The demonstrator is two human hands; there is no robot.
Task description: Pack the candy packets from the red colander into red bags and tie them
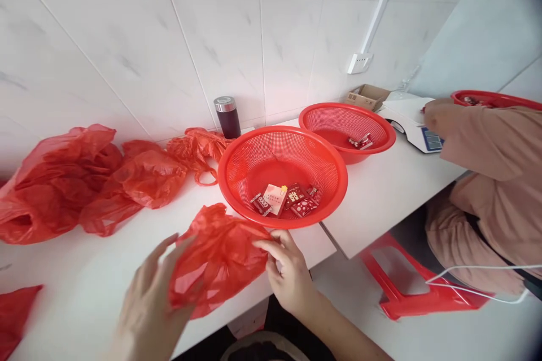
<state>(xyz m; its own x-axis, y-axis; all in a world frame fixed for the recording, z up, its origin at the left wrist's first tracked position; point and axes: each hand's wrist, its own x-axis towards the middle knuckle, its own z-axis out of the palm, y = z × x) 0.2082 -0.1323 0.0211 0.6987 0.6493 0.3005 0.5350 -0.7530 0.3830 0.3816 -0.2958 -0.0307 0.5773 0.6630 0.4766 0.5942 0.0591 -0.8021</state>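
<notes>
A thin red plastic bag (224, 262) hangs crumpled above the table's front edge, in front of the nearer red basket (282, 141). My right hand (290, 271) pinches the bag's right edge between thumb and fingers. At the bag's left side is my left hand (152, 287), slightly blurred, its fingers stretched out and apart; whether it touches the plastic is hard to make out. Inside the nearer basket lie several small red packets (296, 198) and a pale pink card-like packet (275, 196).
Piled red plastic bags (71, 180) cover the table's left side. A dark tumbler (227, 118) stands by the wall. Behind are a second red basket (347, 118) with a few small pieces, a carton (367, 96) and a scale (410, 124). A co-worker (486, 163) sits at right above a red stool (402, 293).
</notes>
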